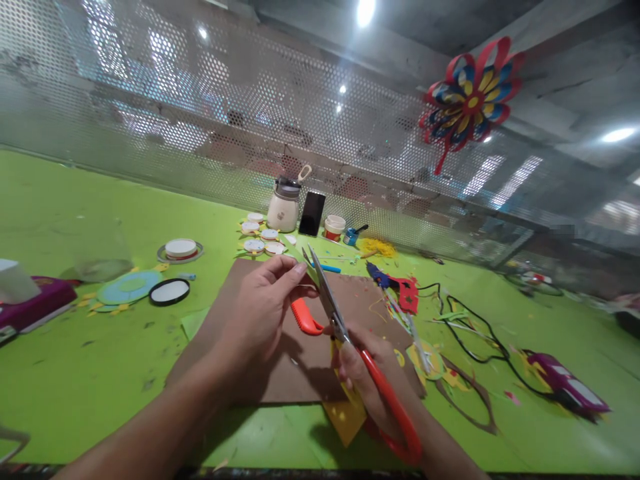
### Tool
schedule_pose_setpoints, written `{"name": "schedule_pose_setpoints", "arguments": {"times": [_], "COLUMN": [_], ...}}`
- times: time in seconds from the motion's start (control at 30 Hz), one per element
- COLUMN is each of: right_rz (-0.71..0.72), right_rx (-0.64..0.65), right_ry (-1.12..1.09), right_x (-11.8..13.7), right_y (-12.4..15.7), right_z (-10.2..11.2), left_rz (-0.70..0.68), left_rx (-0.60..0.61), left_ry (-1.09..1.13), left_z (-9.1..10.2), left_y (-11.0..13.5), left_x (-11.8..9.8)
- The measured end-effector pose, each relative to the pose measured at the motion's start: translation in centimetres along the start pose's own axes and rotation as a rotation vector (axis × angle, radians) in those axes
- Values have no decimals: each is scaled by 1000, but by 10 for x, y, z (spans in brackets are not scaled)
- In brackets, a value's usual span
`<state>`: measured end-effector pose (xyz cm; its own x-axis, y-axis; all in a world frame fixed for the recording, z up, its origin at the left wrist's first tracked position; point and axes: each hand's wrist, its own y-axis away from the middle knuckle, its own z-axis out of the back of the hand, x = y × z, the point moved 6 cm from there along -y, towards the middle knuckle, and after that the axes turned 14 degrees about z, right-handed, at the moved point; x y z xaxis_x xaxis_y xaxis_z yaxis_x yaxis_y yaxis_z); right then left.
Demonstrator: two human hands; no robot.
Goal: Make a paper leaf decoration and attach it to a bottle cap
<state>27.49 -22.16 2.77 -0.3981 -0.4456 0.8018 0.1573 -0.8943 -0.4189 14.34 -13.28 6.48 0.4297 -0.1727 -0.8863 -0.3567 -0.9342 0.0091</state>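
Note:
My left hand (273, 293) is closed in a pinch on a thin light green paper strip (296, 249). My right hand (363, 367) grips red-handled scissors (334, 310), whose slightly parted blades point up beside the strip and the left fingertips. Whether the blades touch the strip I cannot tell. Just below the left fingers is an orange-red piece with a ridged edge (304, 316), partly hidden. A yellow sheet (345, 420) shows under the right hand. Both hands are above a brown board (280, 380).
On the green table (125, 373) a hot glue gun (383, 277) lies right of the board, its black cord running to a purple box (567, 383). A white jug (283, 210), phone (312, 213) and several round white discs (254, 247) stand behind. A blue paper disc (130, 288) lies left.

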Motion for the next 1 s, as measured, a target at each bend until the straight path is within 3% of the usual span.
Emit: {"name": "schedule_pose_setpoints", "arguments": {"times": [1.0], "right_rz": [-33], "right_rx": [-13], "right_ry": [32], "right_x": [-6], "right_y": [2], "right_z": [0], "left_rz": [0], "left_rx": [-54], "left_ry": [-22], "left_z": [9], "left_y": [-7], "left_x": [4]}}
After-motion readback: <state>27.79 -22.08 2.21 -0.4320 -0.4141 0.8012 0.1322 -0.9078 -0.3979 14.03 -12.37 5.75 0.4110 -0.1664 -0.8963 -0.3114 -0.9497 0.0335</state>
